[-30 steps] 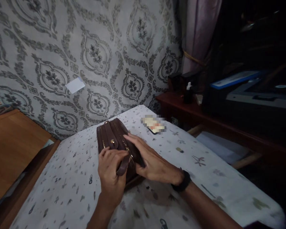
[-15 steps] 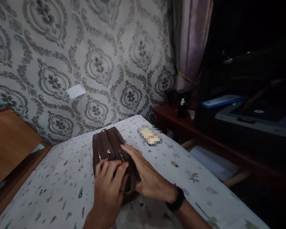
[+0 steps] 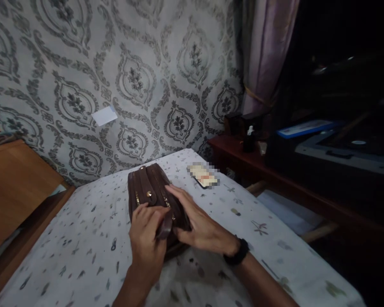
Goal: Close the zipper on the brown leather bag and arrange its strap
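Observation:
A brown leather bag [image 3: 149,179] with gold zips and a gold stud lies on the patterned white sheet. My left hand [image 3: 147,226] is over its near end, fingers curled and closed on the bag's strap [image 3: 164,226], which loops up beside the fingertips. Along the bag's right side lies my right hand [image 3: 196,221]: its fingers reach forward over the edge and its thumb presses near the strap, holding the bag between them. A black band [image 3: 237,251] circles the right wrist. The bag's near part is partly hidden by both hands.
Beyond the bag to the right, a blurred-out phone-like object [image 3: 203,175] lies on the sheet [image 3: 92,230]. A wooden cabinet [image 3: 16,179] stands at left. At right is a dark red table [image 3: 237,151] with a small dark bottle [image 3: 249,140]. Patterned wallpaper [image 3: 137,81] closes off the back.
The view has shifted slightly, so everything sits a little higher and further right. The strap loop has tilted up against my left fingers. My right hand stays on the bag's side.

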Demonstrator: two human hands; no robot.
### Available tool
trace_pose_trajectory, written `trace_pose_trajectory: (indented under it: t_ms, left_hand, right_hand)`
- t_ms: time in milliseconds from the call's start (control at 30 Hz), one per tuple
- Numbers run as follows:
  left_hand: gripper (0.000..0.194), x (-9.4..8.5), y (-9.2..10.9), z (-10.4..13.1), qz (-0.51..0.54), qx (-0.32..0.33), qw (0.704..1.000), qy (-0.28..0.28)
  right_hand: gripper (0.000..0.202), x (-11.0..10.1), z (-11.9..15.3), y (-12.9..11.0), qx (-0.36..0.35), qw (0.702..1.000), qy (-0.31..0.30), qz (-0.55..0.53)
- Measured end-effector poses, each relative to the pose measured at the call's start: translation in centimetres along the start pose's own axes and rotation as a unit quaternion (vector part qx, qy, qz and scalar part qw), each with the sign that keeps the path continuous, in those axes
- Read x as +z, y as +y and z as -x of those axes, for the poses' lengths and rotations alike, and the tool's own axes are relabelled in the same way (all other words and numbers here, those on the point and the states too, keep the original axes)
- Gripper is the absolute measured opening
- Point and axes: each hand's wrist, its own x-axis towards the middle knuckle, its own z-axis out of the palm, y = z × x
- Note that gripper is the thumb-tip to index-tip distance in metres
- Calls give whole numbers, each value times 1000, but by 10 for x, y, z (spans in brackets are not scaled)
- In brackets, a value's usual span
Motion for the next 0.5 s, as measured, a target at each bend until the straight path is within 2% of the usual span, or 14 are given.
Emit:
trace_pose_trajectory:
  t_ms: [233,500]
  left_hand:
    - [12,-5,6,-6,20,-63,998,8]
    - [8,-6,6,-6,26,-70,997,9]
  right_hand:
    - [80,-2,1,6,3,999,-11,-46]
    - [77,2,0,9,-17,1000,0,-21]
